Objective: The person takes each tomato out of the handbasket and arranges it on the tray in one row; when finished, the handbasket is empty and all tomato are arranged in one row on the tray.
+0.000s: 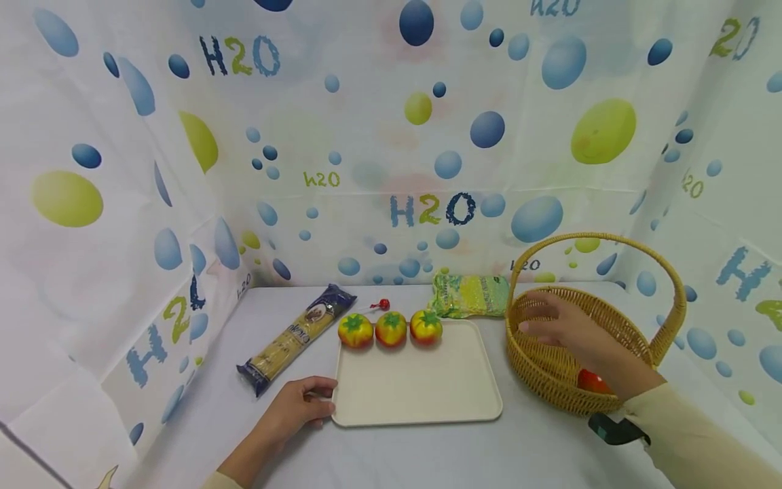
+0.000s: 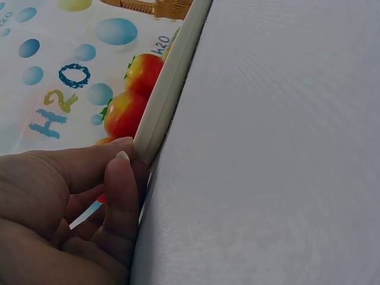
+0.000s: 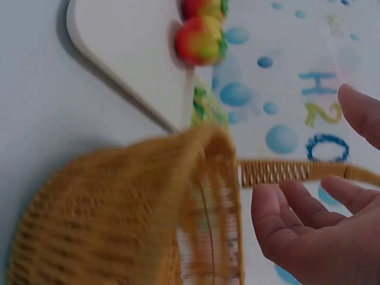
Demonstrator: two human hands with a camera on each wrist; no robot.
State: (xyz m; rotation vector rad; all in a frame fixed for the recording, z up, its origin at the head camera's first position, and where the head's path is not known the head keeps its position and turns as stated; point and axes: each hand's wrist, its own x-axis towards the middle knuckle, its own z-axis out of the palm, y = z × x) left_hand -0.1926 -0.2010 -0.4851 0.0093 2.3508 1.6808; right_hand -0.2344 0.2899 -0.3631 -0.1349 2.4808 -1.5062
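At the left edge of a cream tray, my left hand grips the rim with curled fingers and thumb. The left wrist view shows those fingertips against the rim. Three red-and-yellow tomatoes with green tops line the tray's far edge. Over the wicker basket, inside its raised handle, my right hand is held with fingers loosely bent and nothing in them. A red, round thing lies in the basket, partly hidden by my right forearm.
Left of the tray lies a long pack of spaghetti. A red lollipop is behind the tomatoes. A green-and-yellow packet rests at the back, next to the basket. Patterned cloth walls border the white table.
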